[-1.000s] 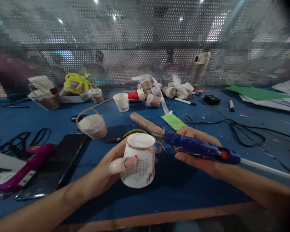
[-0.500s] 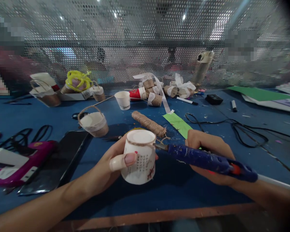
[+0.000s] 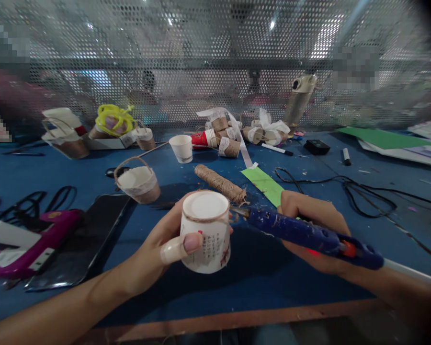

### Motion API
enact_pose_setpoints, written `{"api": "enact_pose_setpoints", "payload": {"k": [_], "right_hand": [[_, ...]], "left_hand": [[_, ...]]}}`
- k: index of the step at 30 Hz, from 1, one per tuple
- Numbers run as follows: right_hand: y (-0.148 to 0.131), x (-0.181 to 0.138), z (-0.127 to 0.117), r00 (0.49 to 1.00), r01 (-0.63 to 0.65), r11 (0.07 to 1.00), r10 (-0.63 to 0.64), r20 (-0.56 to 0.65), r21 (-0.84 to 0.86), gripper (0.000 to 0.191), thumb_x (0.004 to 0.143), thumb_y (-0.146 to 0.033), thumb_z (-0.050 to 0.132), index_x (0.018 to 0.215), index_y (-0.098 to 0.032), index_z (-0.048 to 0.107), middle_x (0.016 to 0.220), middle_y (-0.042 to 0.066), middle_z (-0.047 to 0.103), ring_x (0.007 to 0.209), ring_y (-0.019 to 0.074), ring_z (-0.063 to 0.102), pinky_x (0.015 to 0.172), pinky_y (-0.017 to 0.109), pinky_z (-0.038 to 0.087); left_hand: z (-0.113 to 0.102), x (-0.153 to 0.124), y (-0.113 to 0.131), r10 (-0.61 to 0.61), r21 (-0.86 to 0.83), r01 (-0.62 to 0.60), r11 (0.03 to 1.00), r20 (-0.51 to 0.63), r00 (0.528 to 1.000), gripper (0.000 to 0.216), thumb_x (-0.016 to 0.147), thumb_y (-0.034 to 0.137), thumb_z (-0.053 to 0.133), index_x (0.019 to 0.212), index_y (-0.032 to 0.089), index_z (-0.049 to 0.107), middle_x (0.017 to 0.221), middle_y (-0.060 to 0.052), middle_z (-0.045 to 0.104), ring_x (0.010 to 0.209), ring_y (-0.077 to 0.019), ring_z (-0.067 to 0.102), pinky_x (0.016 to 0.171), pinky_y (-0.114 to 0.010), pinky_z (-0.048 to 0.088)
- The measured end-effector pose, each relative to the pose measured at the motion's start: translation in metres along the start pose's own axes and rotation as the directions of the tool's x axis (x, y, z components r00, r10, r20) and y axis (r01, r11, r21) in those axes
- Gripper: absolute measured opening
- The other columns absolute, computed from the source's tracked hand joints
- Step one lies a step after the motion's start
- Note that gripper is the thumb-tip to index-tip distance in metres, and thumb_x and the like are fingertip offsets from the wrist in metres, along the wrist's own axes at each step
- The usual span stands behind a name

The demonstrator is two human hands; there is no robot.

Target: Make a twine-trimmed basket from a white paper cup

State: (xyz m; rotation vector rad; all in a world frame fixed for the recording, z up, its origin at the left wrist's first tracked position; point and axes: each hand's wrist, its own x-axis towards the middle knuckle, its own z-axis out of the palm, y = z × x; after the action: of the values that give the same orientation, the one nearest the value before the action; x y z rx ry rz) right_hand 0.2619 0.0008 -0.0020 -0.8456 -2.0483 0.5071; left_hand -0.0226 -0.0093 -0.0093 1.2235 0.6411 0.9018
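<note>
My left hand (image 3: pixel 161 244) is wrapped round an upturned white paper cup (image 3: pixel 206 235) with twine wound round its top edge; the thumb, with a wrap on it, lies across the cup's front. My right hand (image 3: pixel 314 223) grips a blue hot glue gun (image 3: pixel 309 235), held level, its metal nozzle touching the cup's twine band on the right. A white glue stick pokes out of the gun's back end. A spool of brown twine (image 3: pixel 221 183) lies on the blue table just beyond the cup.
A cup basket with a twine handle (image 3: pixel 138 181) stands at left, beside a black tablet (image 3: pixel 89 237) and a purple glue gun (image 3: pixel 32 251). Black cable (image 3: pixel 345 184) snakes at right. Green paper strip (image 3: pixel 264 184), white cup (image 3: pixel 181 147), rolls and ribbon crowd the perforated metal screen (image 3: pixel 215 62).
The glue gun drew back to the right, then its nozzle came back against the cup's twine band. The cup rose slightly and tipped its base more toward me.
</note>
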Motion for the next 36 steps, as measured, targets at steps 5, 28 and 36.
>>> {"api": "enact_pose_setpoints", "payload": {"k": [5,28,36], "right_hand": [[-0.002,0.000,0.001,1.000,-0.004,0.999,0.004,-0.004,-0.034,0.028,0.076,-0.016,0.065,0.067,-0.023,0.039,0.062,-0.004,0.044,0.055,0.0113,0.040,0.054,0.028,0.030],[-0.004,0.000,0.003,0.998,0.067,0.995,-0.068,-0.018,-0.068,0.026,0.076,-0.013,0.058,0.069,-0.024,0.036,0.062,-0.003,0.043,0.053,0.0126,0.040,0.051,0.029,0.030],[0.000,-0.001,0.003,0.998,0.061,0.995,-0.062,-0.017,-0.076,0.028,0.076,-0.014,0.064,0.071,-0.023,0.038,0.064,-0.004,0.044,0.056,0.0113,0.039,0.055,0.027,0.031]], "left_hand": [[-0.001,0.000,0.000,-0.036,0.049,0.038,0.998,-0.025,0.999,0.055,0.079,0.052,0.077,0.128,0.032,0.062,0.121,-0.002,0.071,0.114,-0.0327,0.061,0.090,-0.035,0.052],[-0.010,-0.002,-0.009,0.025,0.114,-0.024,0.993,-0.004,1.000,0.051,0.090,0.050,0.068,0.135,0.032,0.056,0.130,-0.005,0.063,0.120,-0.0333,0.051,0.100,-0.043,0.043],[-0.015,-0.003,-0.011,0.047,0.110,-0.050,0.993,0.029,0.998,0.054,0.090,0.050,0.067,0.138,0.029,0.053,0.132,-0.006,0.061,0.123,-0.0343,0.051,0.098,-0.040,0.045]]}}
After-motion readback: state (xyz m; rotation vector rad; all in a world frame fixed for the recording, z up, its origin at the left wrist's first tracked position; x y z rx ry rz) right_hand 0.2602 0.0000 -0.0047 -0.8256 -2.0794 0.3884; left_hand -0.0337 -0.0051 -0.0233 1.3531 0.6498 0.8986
